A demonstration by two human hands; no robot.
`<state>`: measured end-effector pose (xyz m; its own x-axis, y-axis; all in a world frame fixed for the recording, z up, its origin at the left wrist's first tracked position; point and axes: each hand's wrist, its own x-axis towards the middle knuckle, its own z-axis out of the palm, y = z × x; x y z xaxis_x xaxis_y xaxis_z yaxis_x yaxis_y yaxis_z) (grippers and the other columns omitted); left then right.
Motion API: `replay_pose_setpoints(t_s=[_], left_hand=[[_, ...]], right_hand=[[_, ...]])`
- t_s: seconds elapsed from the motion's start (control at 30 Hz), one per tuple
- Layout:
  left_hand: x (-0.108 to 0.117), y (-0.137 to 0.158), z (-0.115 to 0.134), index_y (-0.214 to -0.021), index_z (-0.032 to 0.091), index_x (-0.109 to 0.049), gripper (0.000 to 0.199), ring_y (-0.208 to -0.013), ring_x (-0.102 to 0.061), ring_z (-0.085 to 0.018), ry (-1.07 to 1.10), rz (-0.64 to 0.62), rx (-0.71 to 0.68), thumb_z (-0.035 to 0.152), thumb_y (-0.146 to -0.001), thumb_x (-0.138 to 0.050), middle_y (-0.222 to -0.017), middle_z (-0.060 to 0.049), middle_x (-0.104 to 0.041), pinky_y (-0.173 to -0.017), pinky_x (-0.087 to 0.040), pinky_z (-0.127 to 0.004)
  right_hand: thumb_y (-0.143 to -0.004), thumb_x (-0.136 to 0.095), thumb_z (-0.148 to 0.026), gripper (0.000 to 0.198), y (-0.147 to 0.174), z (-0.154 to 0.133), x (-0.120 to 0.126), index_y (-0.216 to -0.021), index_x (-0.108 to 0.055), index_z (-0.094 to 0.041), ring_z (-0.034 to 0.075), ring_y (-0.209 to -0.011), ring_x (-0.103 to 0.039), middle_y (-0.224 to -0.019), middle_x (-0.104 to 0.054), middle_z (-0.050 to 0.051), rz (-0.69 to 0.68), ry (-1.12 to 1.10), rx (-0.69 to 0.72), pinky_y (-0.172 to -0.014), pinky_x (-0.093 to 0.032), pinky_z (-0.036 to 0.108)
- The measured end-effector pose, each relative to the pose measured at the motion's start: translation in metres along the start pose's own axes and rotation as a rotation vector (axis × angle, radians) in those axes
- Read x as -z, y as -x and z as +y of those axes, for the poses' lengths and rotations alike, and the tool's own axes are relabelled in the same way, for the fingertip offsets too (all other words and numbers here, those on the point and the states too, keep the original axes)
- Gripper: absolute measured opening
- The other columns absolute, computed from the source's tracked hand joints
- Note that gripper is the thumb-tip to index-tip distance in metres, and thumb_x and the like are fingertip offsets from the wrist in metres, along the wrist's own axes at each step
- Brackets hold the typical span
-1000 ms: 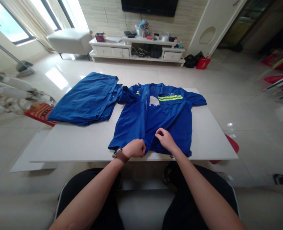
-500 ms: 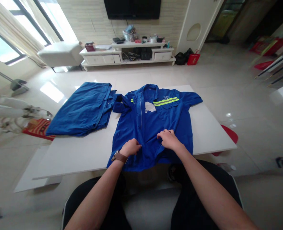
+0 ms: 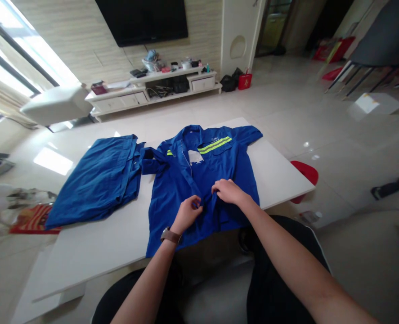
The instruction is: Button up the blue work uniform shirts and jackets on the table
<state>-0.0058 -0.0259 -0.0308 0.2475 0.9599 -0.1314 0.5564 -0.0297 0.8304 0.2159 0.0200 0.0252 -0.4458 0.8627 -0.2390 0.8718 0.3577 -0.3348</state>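
A blue work shirt (image 3: 172,193) with yellow-green and grey reflective stripes lies front side up, its collar pointing away from me. Its front is partly open, and a whitish patch shows inside below the collar. My left hand (image 3: 188,212), with a brown-strapped watch on the wrist, is closed in a pinch on the left front edge. My right hand (image 3: 229,191) pinches the cloth of the right front panel, a short way from the left hand. Between the hands the cloth is creased. A folded blue garment (image 3: 94,180) lies to the left, close to the shirt's sleeve.
The white table (image 3: 280,175) carries both garments. Beyond it stand a white TV cabinet (image 3: 118,105) with clutter on top and a grey-white bench (image 3: 56,105). A red stool (image 3: 303,175) is by the table's right edge. A dark chair (image 3: 381,40) stands far right.
The view has turned and tilted to the right. My hands have come closer together, drawing the shirt's front edges toward each other. The folded garment stays on the table.
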Motion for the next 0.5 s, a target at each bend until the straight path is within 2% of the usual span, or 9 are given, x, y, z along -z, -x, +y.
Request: replay_pose_setpoints(t_s=[0.13,0.23,0.4,0.5], left_hand=[[-0.022,0.004,0.006,-0.085,0.019,-0.070,0.012,-0.075,-0.060,-0.016,-0.166,-0.129,-0.181,0.014,-0.080,-0.059,-0.087,-0.004,-0.067,-0.075,-0.048,-0.028],[-0.033,0.002,0.000,-0.081,0.019,-0.070,0.016,-0.082,-0.062,-0.019,-0.174,-0.214,-0.201,0.013,-0.084,-0.055,-0.090,-0.007,-0.067,-0.081,-0.050,-0.031],[-0.039,-0.007,-0.012,-0.084,0.017,-0.068,0.015,-0.086,-0.062,-0.021,-0.198,-0.192,-0.198,0.011,-0.084,-0.055,-0.095,-0.010,-0.068,-0.084,-0.050,-0.034],[-0.039,-0.008,-0.009,-0.088,0.016,-0.068,0.015,-0.087,-0.063,-0.022,-0.161,-0.168,-0.202,0.012,-0.086,-0.053,-0.096,-0.010,-0.070,-0.082,-0.049,-0.033]], right_hand=[[-0.092,-0.055,-0.012,0.025,-0.001,-0.006,0.002,-0.107,-0.071,-0.023,0.022,-0.113,-0.060,-0.115,-0.072,0.006,0.163,-0.044,0.051,-0.091,-0.039,0.032],[-0.090,-0.058,-0.010,0.020,-0.002,-0.009,-0.002,-0.101,-0.069,-0.022,0.022,-0.109,-0.060,-0.109,-0.072,0.006,0.198,-0.066,0.099,-0.090,-0.039,0.033],[-0.089,-0.056,-0.004,0.021,-0.005,-0.009,-0.012,-0.089,-0.070,-0.019,0.020,-0.100,-0.058,-0.099,-0.070,0.006,0.228,-0.107,0.197,-0.090,-0.042,0.031],[-0.088,-0.058,-0.004,0.019,-0.009,-0.008,-0.015,-0.088,-0.070,-0.018,0.019,-0.100,-0.056,-0.099,-0.067,0.007,0.260,-0.133,0.226,-0.091,-0.044,0.029]])
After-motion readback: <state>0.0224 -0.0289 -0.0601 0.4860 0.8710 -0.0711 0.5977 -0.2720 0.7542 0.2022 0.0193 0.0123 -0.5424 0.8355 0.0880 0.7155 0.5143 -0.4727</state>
